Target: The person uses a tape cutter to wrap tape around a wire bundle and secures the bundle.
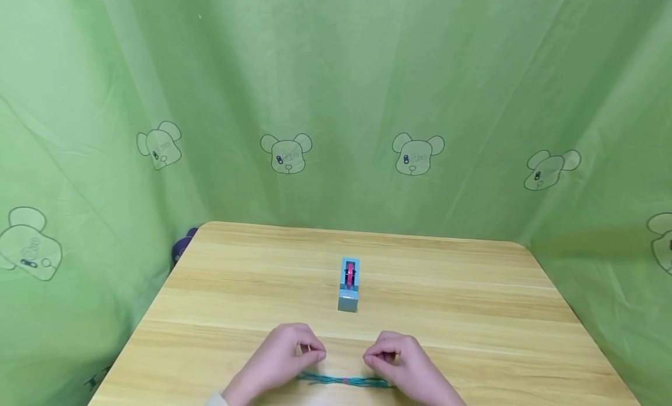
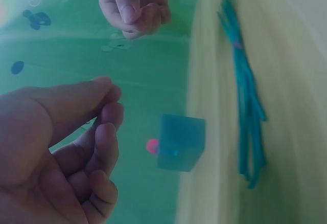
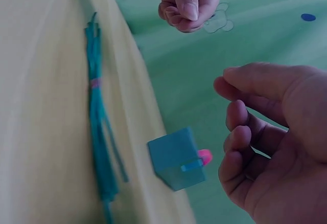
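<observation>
My left hand (image 1: 286, 354) is raised over the table's near side, thumb and forefinger tips brought together. Facing it across a small gap, my right hand (image 1: 401, 362) has its thumb and forefinger meeting the same way. I cannot tell whether something thin and clear lies between the fingertips; nothing shows there. Below both hands a bundle of teal cords (image 1: 367, 382) lies crosswise on the table, wrapped at its middle by a narrow pink band (image 3: 95, 83). In the head view, the hands partly cover the bundle's ends.
Beyond the hands, a light blue tape dispenser (image 1: 348, 301) with a pink reel (image 1: 350, 274) stands on the wooden table (image 1: 252, 272). A green curtain (image 1: 357, 102) printed with bear heads encloses the table's back and sides.
</observation>
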The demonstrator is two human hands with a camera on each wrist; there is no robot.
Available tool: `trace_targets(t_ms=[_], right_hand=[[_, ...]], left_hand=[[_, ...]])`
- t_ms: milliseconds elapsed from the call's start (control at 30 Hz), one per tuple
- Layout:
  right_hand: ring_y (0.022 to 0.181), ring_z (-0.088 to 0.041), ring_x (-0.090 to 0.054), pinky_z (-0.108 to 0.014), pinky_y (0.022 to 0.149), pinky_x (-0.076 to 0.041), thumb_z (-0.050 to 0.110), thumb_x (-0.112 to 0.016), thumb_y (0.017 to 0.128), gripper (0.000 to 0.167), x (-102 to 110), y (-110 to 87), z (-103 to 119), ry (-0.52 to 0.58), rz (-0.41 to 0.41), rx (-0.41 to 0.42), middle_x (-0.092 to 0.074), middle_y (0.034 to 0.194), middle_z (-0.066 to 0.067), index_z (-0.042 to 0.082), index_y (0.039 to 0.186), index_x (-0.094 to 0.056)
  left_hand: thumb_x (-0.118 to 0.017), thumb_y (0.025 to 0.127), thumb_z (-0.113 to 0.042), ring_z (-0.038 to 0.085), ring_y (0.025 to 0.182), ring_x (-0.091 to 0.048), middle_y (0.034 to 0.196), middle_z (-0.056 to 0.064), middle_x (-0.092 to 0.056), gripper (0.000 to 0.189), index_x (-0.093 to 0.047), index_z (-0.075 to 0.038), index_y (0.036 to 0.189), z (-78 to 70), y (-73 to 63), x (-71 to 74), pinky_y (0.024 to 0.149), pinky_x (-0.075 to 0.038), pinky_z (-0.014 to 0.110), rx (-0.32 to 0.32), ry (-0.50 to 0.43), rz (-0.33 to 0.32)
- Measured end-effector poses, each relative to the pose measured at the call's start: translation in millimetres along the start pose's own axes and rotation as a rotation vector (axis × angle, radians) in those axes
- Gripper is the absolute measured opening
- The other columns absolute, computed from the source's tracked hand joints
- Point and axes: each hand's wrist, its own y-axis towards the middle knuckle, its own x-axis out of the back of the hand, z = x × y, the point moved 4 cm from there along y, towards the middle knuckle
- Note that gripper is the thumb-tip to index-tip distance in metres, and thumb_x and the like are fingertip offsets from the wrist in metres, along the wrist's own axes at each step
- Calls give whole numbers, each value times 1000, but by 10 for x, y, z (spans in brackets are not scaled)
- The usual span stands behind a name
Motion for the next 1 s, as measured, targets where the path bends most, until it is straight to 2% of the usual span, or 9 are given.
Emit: trace_targets(t_ms=[167,433,600,800,1000], right_hand=[[71,-8,-57,-26,64,-51,23,-70,93,8,104,48,148,-20,-19,60,-62,78,11,27,94,-77],[71,-10,-58,-26,63,-50,11,-72,91,13,279,92,317,-58,-97,164,-64,79,10,23,95,-77],[73,-10,-59,-27,65,-51,7,-72,90,16,319,132,382,-62,-121,186,-66,82,10,22,96,-76],[74,-11,-60,-27,63,-51,-2,-71,89,22,362,192,465,-64,-136,270,-66,84,9,17,98,-76],[74,-11,-58,-27,61,-48,0,-68,91,22,456,257,550,-76,-163,249,-67,86,9,18,103,-76]], left_hand=[[-72,92,-24,-1,77,-57,85,-20,-63,6,-77,-21,92,-82,17,68,71,-51,24,-39,-3,-23],[-68,95,-25,1,79,-59,90,-19,-64,8,-76,-24,94,-189,87,184,73,-52,26,-70,9,-60],[-64,97,-29,1,84,-60,94,-18,-65,13,-75,-23,96,-278,154,247,76,-52,26,-122,26,-87],[-61,99,-29,2,85,-60,95,-16,-66,17,-76,-19,98,-416,203,338,75,-53,25,-181,49,-110],[-59,100,-30,2,83,-60,96,-16,-65,20,-75,-18,102,-502,254,462,72,-52,25,-199,76,-149]])
